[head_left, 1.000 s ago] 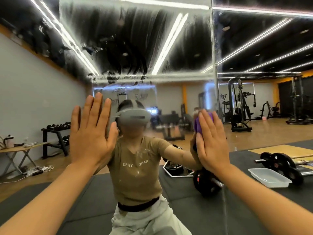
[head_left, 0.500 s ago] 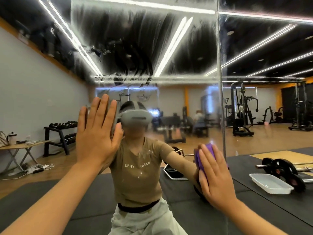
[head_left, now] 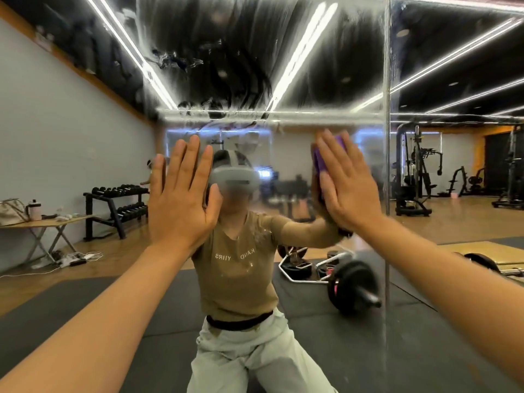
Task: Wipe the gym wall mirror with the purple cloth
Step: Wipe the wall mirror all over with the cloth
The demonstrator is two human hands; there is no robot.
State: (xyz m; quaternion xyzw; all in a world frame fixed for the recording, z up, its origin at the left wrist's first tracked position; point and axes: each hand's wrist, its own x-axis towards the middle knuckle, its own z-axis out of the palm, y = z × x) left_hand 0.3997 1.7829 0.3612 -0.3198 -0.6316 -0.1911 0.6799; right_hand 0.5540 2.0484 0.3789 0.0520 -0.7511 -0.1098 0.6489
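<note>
Cloth under right hand has moved up mirror.

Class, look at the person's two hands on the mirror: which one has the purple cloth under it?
The right hand: its straight fingers press the purple cloth flat against the mirror. The left hand rests bare on the glass.

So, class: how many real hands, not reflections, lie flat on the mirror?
2. The left hand lies bare on the mirror, left of centre; the right hand presses the purple cloth on it, near the seam.
</note>
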